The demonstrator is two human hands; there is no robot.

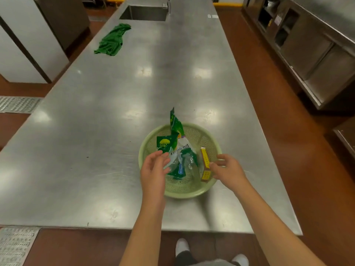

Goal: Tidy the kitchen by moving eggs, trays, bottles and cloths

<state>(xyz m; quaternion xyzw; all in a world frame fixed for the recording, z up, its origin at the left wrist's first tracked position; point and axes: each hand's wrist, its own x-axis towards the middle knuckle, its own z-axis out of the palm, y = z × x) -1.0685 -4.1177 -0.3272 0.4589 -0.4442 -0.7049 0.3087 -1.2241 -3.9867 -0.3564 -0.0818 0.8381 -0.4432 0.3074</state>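
Reaching into the basket [192,192] with both hands, we are working at its near side. Our left hand [153,169] is hovering over the crumpled plastic bags [178,150], fingers loosely spread and curved, the fingertips at or just touching the clear wrapper; we cannot tell whether anything is actually pinched yet. Our right hand [228,169] is resting at the right rim, thumb and fingers closing around the yellow box [205,166] that is leaning on edge against the basket's inner wall; it looks like a light pinch, though the contact is partly hidden.

The bags are looking light, soft and slippery, so we are judging that a gathered handful near the middle will hold better than a tug at one corner, which would likely let the rest slide out. The box is looking stiff and light, easy to take across its narrow sides. The basket itself is looking like thin, rigid plastic, best lifted by its rim with both hands.

Further out, the basket is sitting near the front edge of the long steel counter [96,150]. A green cloth [113,40] is lying crumpled well apart, toward the far left, near the sink [144,12].
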